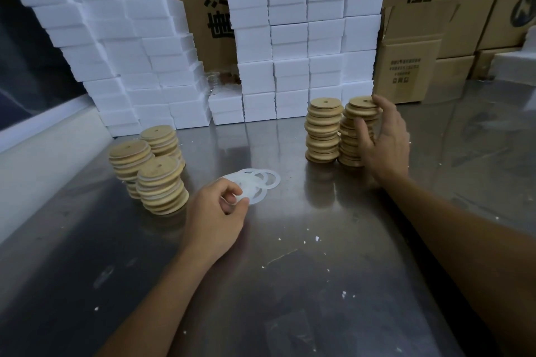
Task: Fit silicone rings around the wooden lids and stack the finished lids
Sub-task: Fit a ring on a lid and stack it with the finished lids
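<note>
On the shiny steel table, the left hand pinches one translucent white silicone ring from the loose ring pile, just right of the finished ringed-lid stacks. Far right of that pile, the right hand curls around the taller bare round wooden lid stack. A careless pull there would likely topple the stack into its neighbouring stack.

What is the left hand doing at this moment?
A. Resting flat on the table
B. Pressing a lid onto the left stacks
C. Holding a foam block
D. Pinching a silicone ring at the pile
D: the left hand pinches a silicone ring at the edge of the ring pile.
</note>
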`<move>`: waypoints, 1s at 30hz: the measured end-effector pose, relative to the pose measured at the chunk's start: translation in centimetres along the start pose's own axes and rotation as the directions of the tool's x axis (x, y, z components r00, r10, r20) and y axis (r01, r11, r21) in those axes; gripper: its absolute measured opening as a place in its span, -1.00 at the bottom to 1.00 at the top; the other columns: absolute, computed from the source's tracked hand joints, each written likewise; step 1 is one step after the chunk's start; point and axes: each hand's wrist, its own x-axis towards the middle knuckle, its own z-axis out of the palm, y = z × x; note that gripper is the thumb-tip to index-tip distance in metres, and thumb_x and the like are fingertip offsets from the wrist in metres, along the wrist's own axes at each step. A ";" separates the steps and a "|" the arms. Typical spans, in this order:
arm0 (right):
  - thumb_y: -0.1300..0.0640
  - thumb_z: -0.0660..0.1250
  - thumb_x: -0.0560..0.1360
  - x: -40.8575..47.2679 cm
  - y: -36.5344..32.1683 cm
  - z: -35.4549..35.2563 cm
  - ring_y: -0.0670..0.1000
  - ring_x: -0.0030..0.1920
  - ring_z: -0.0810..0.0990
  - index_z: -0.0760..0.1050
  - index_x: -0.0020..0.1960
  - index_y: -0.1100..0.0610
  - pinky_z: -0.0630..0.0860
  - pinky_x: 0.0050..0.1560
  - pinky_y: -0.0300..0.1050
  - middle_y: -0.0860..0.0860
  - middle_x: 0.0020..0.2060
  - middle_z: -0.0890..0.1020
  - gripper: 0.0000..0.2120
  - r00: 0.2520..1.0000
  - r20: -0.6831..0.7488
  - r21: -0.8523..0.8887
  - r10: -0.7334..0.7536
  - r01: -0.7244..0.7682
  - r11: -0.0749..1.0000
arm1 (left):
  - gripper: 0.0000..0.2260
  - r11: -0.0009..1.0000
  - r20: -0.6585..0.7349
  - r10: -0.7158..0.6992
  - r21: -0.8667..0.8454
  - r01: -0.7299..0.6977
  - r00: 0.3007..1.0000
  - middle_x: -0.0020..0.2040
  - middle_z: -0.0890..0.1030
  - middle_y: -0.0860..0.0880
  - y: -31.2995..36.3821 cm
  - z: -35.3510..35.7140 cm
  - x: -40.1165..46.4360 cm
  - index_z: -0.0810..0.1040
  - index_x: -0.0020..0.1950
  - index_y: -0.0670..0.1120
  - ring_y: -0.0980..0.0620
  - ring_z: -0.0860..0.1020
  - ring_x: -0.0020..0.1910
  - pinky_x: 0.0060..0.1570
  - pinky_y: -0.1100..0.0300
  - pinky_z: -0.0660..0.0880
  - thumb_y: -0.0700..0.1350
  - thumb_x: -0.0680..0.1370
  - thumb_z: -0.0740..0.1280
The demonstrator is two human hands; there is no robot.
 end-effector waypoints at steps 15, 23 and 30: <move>0.06 0.25 0.62 -0.8 -0.7 -1.4 -0.17 -0.15 0.41 0.37 0.20 0.24 0.30 -0.10 -0.25 -0.01 -0.05 0.48 -0.73 0.966 -0.227 0.208 0.125 -0.077 0.975 | -0.86 0.999 0.048 -0.007 0.049 0.005 0.999 -0.35 0.51 0.07 -0.6 0.2 0.4 0.59 -0.20 -0.02 0.12 0.45 -0.40 -0.30 0.28 0.39 -0.17 0.37 0.52; 0.01 0.23 0.63 -3.1 -2.5 -3.0 -0.09 -0.17 0.48 0.31 0.20 0.11 0.47 -0.11 -0.01 -0.12 -0.15 0.49 -0.76 0.973 -0.172 0.203 0.155 -0.119 0.972 | -0.95 0.974 0.049 0.052 0.217 -0.062 0.997 -0.26 0.52 0.06 -0.1 0.0 0.4 0.69 -0.23 -0.03 -0.05 0.53 -0.25 -0.18 0.10 0.48 -0.16 0.43 0.49; -0.02 0.29 0.60 -4.9 -3.9 -3.2 -0.18 -0.27 0.51 0.29 0.11 -0.06 0.39 -0.20 -0.11 -0.30 -0.24 0.48 -0.81 0.990 -0.110 0.180 0.087 -0.066 0.981 | -0.92 0.926 0.132 0.071 0.360 -0.114 0.989 -0.04 0.60 -0.08 0.5 0.0 0.3 0.64 -0.12 -0.11 -0.13 0.52 -0.04 -0.08 -0.01 0.47 -0.16 0.53 0.36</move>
